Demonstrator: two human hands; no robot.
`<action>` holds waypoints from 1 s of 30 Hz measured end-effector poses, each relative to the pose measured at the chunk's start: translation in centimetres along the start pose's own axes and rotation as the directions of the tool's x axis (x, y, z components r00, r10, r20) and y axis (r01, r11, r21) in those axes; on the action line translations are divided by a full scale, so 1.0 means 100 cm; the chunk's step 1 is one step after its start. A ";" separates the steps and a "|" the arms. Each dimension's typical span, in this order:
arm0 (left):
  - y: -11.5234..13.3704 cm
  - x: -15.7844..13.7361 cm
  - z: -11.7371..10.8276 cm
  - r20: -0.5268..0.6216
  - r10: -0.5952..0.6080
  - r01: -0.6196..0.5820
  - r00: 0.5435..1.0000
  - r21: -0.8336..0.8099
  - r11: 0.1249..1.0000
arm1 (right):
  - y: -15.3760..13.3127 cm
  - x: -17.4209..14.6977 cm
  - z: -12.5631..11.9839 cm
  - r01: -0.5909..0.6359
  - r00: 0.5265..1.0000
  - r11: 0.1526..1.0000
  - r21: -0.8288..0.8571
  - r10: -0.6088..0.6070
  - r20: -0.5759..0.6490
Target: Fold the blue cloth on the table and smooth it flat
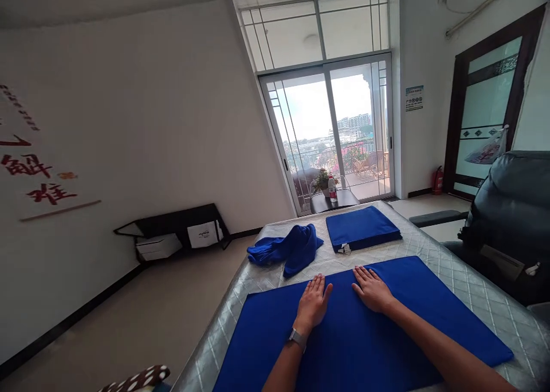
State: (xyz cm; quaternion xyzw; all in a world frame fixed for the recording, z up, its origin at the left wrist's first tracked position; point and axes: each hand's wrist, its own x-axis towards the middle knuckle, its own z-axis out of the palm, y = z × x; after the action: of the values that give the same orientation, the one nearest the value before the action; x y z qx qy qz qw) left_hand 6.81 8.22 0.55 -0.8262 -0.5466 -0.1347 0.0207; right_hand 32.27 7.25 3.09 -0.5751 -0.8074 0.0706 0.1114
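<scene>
A blue cloth (344,340) lies spread flat on a table with a silvery quilted cover (485,300). Near the cloth's far edge, my left hand (313,303) rests palm down with its fingers stretched out; a watch circles that wrist. To its right my right hand (373,290) also presses flat on the cloth, fingers extended toward the far edge. Neither hand grips anything. Beyond them sit a crumpled blue cloth (296,247) on the left and a neat stack of folded blue cloths (363,227) on the right, with white tags at its near corner.
A black armchair (494,220) stands close on the right. Behind the table are a small dark table (348,199) with a bottle (332,189) and a plant, and sliding glass doors. A low black shelf (172,226) with white boxes is by the left wall.
</scene>
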 end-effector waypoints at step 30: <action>-0.209 -0.089 -0.021 -0.032 -0.503 0.504 0.864 0.077 0.860 | 0.187 -0.031 -0.016 -0.418 0.907 0.889 -0.186 0.396 -0.144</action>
State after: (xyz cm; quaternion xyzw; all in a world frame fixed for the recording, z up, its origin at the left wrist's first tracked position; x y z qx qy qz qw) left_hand -15.83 8.24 -1.96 -0.6526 -0.7482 -0.1171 0.0221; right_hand 50.74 10.50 -0.25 -0.7429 -0.6649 -0.0237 0.0732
